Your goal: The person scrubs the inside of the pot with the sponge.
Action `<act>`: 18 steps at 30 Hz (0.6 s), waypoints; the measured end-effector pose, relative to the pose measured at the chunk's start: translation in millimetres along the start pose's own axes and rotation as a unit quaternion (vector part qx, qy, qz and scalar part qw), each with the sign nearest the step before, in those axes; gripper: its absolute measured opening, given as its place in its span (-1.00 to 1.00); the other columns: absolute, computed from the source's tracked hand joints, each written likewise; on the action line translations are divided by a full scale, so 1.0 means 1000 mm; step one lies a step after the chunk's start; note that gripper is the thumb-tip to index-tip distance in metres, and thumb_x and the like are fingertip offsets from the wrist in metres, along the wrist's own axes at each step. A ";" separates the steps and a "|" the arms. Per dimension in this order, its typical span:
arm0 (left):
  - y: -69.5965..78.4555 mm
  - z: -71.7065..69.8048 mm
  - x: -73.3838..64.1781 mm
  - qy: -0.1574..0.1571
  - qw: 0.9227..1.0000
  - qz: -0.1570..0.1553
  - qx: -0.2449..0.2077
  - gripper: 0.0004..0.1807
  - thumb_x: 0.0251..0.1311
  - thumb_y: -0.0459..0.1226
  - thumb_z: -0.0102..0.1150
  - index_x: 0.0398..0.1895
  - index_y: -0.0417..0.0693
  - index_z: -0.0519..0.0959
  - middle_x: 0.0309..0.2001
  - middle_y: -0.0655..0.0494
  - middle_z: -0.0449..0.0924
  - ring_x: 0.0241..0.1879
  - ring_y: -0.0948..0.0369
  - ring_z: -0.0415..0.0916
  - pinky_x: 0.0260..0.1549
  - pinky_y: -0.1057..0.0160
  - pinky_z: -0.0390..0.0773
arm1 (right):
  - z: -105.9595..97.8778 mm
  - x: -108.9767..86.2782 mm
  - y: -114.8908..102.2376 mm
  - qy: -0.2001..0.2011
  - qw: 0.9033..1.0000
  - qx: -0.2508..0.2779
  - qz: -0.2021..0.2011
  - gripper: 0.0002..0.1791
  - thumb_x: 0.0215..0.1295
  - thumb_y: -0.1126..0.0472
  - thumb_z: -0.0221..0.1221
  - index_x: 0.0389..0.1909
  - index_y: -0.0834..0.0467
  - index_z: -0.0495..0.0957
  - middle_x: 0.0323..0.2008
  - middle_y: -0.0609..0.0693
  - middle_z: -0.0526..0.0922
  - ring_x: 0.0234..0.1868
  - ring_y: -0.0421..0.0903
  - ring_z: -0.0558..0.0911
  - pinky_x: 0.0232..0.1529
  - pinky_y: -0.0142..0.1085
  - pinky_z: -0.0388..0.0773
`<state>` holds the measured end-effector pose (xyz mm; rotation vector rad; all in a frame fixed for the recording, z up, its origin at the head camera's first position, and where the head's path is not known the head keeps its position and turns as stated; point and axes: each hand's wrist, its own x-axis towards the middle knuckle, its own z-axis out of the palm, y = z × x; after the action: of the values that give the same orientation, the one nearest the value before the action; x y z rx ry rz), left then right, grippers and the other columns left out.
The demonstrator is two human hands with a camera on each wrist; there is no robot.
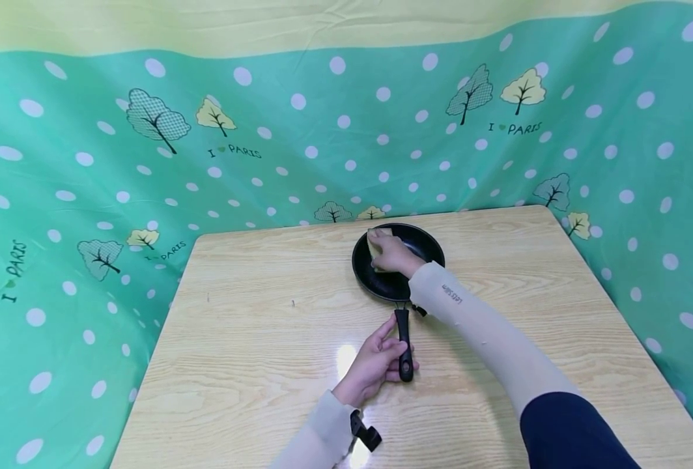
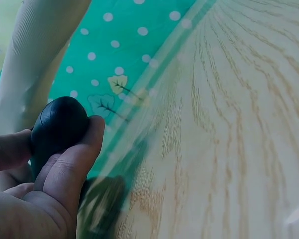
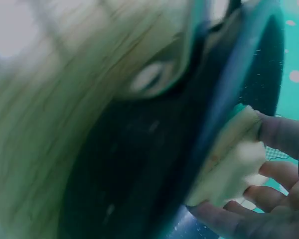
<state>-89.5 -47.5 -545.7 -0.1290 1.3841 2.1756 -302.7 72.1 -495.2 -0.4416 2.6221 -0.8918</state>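
Note:
A black frying pan (image 1: 425, 242) is toward the far side of the table, its handle (image 1: 404, 335) pointing at me. My left hand (image 1: 376, 359) grips that handle, with the thumb on top and fingers beneath. In the left wrist view the handle's rounded end (image 2: 62, 124) shows between thumb and finger. Inside the pan, my right hand (image 1: 395, 253) holds a pale yellow sponge (image 3: 234, 162) against the inner surface, partly hiding it. From the right wrist, thumb and fingers pinch the sponge's edges, and small pale specks dot the pan's dark inside.
A light wood-grain table (image 1: 264, 326) lies under both hands. Behind it and along both sides hangs a green curtain (image 1: 299, 150) with white dots and printed trees. My right forearm (image 1: 493, 339) reaches across the table's right half.

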 end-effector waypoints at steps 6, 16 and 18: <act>-0.001 -0.002 0.000 -0.001 1.000 0.000 0.000 -0.17 0.51 -0.44 0.12 0.73 0.07 0.03 -0.07 -0.09 0.67 -0.31 0.10 0.77 -0.32 0.12 0.80 | 0.005 -0.002 0.003 0.006 0.985 -0.174 -0.021 -0.23 0.42 0.43 0.21 0.62 0.21 0.22 0.66 0.24 0.04 0.63 0.32 0.03 0.54 0.16 0.25; -0.002 -0.002 0.000 -0.002 1.000 0.003 -0.007 -0.17 0.51 -0.44 0.11 0.73 0.10 0.02 -0.08 -0.06 0.66 -0.33 0.11 0.77 -0.34 0.15 0.80 | 0.002 -0.006 0.010 -0.004 0.923 -0.384 -0.013 -0.49 0.51 0.33 0.14 0.45 0.13 0.52 0.45 0.09 0.41 0.46 0.17 0.27 0.31 0.32 0.37; -0.001 -0.001 -0.001 0.000 1.000 0.004 -0.004 -0.17 0.52 -0.43 0.11 0.73 0.09 0.02 -0.04 -0.13 0.66 -0.32 0.12 0.77 -0.35 0.16 0.80 | 0.002 -0.007 0.011 -0.009 0.911 -0.413 -0.010 -0.53 0.52 0.31 0.14 0.40 0.13 0.56 0.40 0.08 0.45 0.44 0.16 0.26 0.34 0.32 0.30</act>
<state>-88.6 -48.2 -546.9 -0.1266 1.3783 2.1871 -297.7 82.3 -501.9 -0.6596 2.8650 0.2804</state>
